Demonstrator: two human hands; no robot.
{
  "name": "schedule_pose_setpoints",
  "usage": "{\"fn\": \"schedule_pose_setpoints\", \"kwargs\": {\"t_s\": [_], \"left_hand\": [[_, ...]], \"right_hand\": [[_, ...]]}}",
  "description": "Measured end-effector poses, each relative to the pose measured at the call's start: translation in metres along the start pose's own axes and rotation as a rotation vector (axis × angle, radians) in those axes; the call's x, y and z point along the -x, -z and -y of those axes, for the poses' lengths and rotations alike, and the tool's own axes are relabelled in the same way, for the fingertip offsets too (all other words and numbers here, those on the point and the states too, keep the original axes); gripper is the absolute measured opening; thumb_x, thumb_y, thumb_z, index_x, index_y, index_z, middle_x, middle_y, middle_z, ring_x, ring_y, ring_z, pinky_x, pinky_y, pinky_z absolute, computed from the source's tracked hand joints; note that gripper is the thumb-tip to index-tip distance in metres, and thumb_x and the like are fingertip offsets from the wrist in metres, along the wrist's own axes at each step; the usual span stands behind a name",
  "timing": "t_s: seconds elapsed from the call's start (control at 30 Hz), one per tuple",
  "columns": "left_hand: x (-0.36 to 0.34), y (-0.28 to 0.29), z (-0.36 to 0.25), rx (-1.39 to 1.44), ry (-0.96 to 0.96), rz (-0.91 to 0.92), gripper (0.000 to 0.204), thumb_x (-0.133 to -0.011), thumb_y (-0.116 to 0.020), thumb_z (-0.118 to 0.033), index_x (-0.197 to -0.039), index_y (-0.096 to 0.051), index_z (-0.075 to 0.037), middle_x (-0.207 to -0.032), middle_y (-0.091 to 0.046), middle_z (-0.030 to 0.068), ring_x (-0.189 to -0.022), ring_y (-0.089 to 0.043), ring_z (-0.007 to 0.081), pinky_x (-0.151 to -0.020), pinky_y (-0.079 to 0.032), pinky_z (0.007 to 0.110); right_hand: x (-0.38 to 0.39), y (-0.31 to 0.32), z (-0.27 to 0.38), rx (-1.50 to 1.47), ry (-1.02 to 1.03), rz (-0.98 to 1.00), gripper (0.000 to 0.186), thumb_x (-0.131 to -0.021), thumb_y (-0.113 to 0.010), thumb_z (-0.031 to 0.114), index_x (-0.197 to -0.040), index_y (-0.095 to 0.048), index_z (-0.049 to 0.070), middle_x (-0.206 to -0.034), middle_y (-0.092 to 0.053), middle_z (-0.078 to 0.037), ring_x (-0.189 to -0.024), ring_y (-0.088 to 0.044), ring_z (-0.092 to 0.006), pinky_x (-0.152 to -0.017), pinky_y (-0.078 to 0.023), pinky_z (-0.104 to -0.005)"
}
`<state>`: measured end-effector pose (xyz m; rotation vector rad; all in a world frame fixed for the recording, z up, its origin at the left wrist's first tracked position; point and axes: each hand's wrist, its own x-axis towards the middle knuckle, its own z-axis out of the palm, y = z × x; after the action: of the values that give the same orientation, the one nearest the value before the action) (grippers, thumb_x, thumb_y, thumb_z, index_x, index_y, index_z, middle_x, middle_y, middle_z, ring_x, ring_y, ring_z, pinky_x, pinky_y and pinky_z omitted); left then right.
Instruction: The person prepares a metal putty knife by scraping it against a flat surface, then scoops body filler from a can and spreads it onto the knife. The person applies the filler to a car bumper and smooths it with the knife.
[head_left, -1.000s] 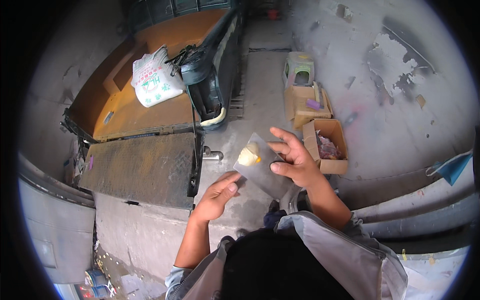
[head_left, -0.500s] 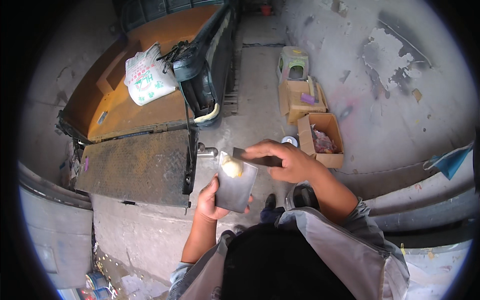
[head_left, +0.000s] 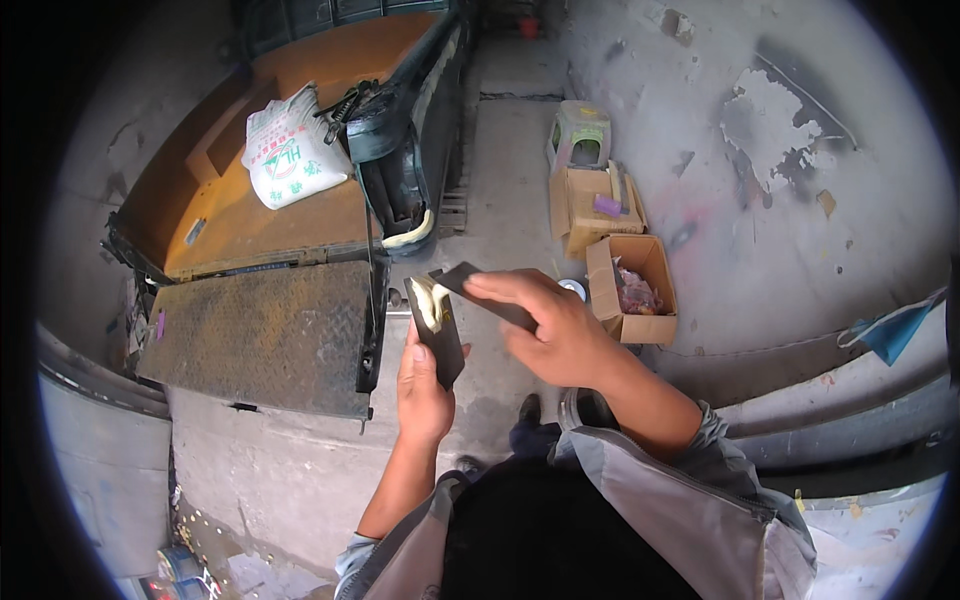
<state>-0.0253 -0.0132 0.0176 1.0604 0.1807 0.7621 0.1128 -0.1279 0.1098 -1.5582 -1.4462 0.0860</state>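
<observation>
My left hand (head_left: 424,395) is closed around a thin, dark rectangular plate (head_left: 445,345), now tilted nearly edge-on. A lump of pale cream putty (head_left: 428,303), with a yellowish patch, clings to the plate's upper face. In my right hand (head_left: 560,325) is a dark, flat spreader (head_left: 460,276), gripped with the fingers along its top. Its tip touches the putty by the plate's upper edge, and some putty appears drawn toward it.
To the left stands a truck bed with a rusty lowered tailgate (head_left: 262,340); a white sack (head_left: 297,150) lies inside it. Two cardboard boxes (head_left: 660,262) and a round can (head_left: 572,289) sit on the floor at right. A blue mask (head_left: 895,335) hangs at far right.
The plate has turned from facing up to nearly edge-on. My right hand's spreader has moved slightly left and down, and the putty lump is flatter and more drawn out.
</observation>
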Motion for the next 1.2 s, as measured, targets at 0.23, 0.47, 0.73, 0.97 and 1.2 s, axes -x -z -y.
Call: {"fn": "schedule_pose_setpoints", "kwargs": {"t_s": [0.23, 0.47, 0.73, 0.97, 1.2], "left_hand": [[-0.002, 0.037, -0.029, 0.362, 0.400, 0.137, 0.068, -0.097, -0.044, -0.054, -0.146, -0.032, -0.010, -0.133, -0.051, 0.0161, -0.116, -0.055, 0.0357, -0.076, -0.055, 0.055], [0.000, 0.057, -0.026, 0.700, 0.474, 0.447, 0.072, -0.094, -0.049, -0.051, -0.147, -0.029, -0.007, -0.137, -0.047, 0.0227, -0.111, -0.056, 0.0505, -0.070, -0.058, 0.058], [-0.007, 0.039, -0.041, 0.594, 0.301, 0.298, 0.073, -0.094, -0.049, -0.056, -0.147, -0.030, -0.009, -0.141, -0.044, 0.0178, -0.126, -0.046, 0.0460, -0.081, -0.054, 0.060], [-0.024, 0.020, -0.027, 0.340, 0.010, 0.045, 0.067, -0.100, -0.041, -0.050, -0.150, -0.023, -0.009, -0.145, -0.042, 0.0151, -0.133, -0.042, 0.0300, -0.110, -0.033, 0.043], [-0.028, 0.020, -0.006, -0.147, -0.175, 0.137, 0.073, -0.099, -0.043, -0.054, -0.144, -0.032, 0.002, -0.135, -0.050, 0.0120, -0.124, -0.048, 0.0217, -0.105, -0.037, 0.035]], "right_hand": [[0.014, 0.012, 0.008, 0.103, 0.154, 0.126, 0.061, -0.068, -0.058, -0.009, -0.126, -0.059, 0.011, -0.121, -0.061, -0.011, -0.116, -0.056, -0.0287, -0.094, -0.049, -0.0394], [-0.019, 0.007, -0.012, -0.089, 0.300, 0.243, 0.065, -0.063, -0.055, -0.012, -0.124, -0.060, 0.009, -0.122, -0.062, -0.013, -0.116, -0.058, -0.0300, -0.095, -0.049, -0.0382], [0.003, 0.011, -0.068, -0.563, -0.002, 0.111, 0.055, -0.075, -0.056, -0.010, -0.127, -0.055, 0.006, -0.126, -0.060, -0.011, -0.115, -0.059, -0.0230, -0.099, -0.047, -0.0361], [0.043, -0.034, -0.062, -1.105, -0.673, 0.051, 0.057, -0.081, -0.063, -0.004, -0.134, -0.046, 0.006, -0.118, -0.059, -0.007, -0.101, -0.057, -0.0121, -0.085, -0.047, -0.0271], [0.003, -0.045, -0.064, -1.131, -0.627, 0.039, 0.056, -0.083, -0.062, -0.004, -0.136, -0.043, 0.005, -0.111, -0.064, -0.009, -0.096, -0.063, -0.0142, -0.085, -0.050, -0.0283]]}}
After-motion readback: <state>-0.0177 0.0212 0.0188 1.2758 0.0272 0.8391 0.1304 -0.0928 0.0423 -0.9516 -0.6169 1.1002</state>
